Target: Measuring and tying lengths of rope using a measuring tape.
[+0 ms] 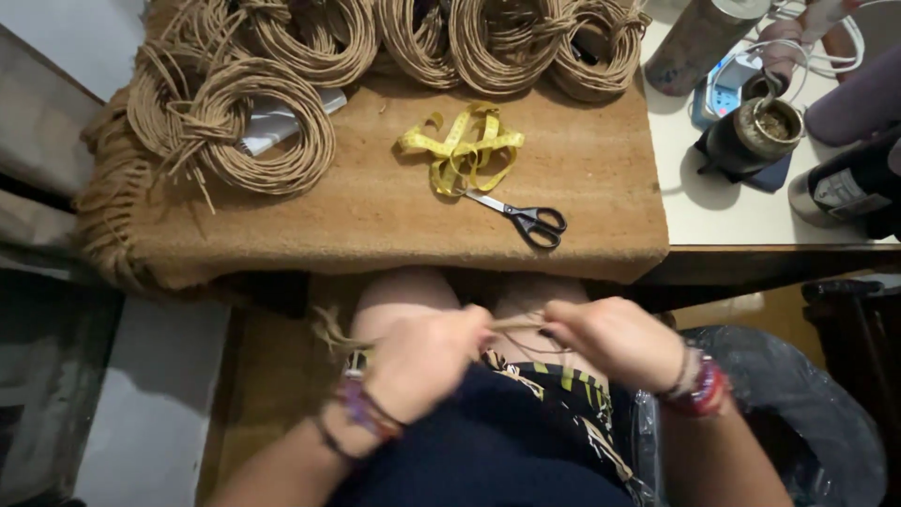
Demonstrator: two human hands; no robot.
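While both hands pinch tan cord (516, 324) over lap, left hand (422, 361) and right hand (615, 340) pull it taut between them; scissors (527, 221) and tape measure (460, 150) beyond on worktop (375, 216). Risk: blurred, fast tugging could slip cord from pinch.

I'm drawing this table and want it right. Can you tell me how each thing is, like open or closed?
Scissors: closed, lying flat on the mat.
Yellow measuring tape: unrolled, in a loose tangle.
Cord coils: wound up in rings.
Left hand: closed on brown strands.
Right hand: closed on the same strands.
Cup: uncovered, filled, with a metal straw.
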